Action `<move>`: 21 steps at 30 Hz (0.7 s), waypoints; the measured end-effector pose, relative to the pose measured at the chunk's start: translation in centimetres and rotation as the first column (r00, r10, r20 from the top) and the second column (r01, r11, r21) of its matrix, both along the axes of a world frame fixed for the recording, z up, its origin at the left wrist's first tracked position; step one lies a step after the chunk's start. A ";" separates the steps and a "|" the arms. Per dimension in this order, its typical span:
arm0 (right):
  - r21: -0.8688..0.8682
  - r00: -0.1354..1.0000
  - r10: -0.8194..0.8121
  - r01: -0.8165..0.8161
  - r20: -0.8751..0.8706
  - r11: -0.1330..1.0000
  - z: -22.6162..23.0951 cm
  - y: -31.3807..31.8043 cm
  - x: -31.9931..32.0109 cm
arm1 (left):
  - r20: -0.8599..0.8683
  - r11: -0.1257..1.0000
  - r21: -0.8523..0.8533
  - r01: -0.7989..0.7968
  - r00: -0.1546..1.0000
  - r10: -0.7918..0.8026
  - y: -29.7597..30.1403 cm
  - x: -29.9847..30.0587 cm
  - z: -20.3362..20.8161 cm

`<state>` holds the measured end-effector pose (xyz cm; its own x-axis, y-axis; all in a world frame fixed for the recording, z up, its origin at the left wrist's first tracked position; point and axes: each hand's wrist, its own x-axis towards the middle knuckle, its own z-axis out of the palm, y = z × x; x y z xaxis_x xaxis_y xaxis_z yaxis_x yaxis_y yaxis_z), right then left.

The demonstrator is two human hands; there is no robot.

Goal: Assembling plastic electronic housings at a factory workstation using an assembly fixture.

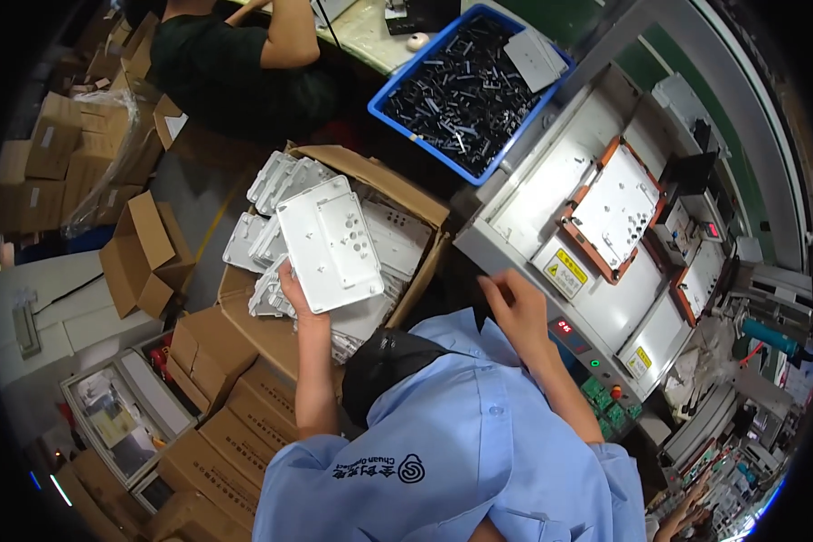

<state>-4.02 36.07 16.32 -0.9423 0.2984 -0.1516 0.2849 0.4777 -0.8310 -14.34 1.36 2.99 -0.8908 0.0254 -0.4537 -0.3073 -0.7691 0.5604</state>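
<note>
My left hand [303, 296] grips the lower left edge of a white plastic housing panel [323, 242], a flat rectangular piece with round holes and small bosses. The panel is held tilted above an open cardboard carton [397, 176]. Inside that carton, similar white panels [278, 181] stand stacked in rows. My right hand [518, 312] hovers by the front edge of a light grey machine [515, 212], its fingers loosely bent and apart, with nothing seen in them. On the machine bed, another white panel [620, 210] sits in an orange-brown fixture [576, 237].
A blue bin [397, 122] of small black parts stands beyond the carton. A person in dark clothing [217, 68] works at the far left. Closed cartons [235, 443] lie at the lower left, near an open box [140, 253]. A red button [616, 392] sits on the machine's front.
</note>
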 end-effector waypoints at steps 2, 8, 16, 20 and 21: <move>0.127 0.988 0.080 -0.064 -0.129 0.990 0.9 -0.5 -5.5 | -0.042 0.994 0.064 -0.089 0.995 0.091 1.2 -0.3 2.0; 0.346 0.987 0.014 0.043 -0.162 0.937 -8.8 2.0 -23.1 | 0.023 0.975 -0.143 0.170 0.985 -0.168 2.1 0.1 3.4; 0.445 0.996 0.085 -0.082 0.014 0.892 -17.4 0.5 -29.2 | 0.043 0.966 -0.247 0.075 0.997 -0.066 3.5 -1.5 4.7; 0.420 0.998 0.033 -0.010 -0.047 0.907 -18.3 0.2 -29.2 | 0.042 0.577 0.816 -0.026 0.999 -0.015 2.3 -3.1 3.8; 0.446 0.997 0.040 -0.010 -0.059 0.895 -18.4 0.4 -28.9 | 0.015 0.505 0.863 0.009 0.999 -0.042 2.6 -3.6 4.1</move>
<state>-32.93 36.52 -2.07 -0.9535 0.2966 0.0533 0.2209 0.8081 -0.5461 -17.93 3.97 7.13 -0.8697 0.4416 -0.2204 -0.3384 -0.8587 -0.3849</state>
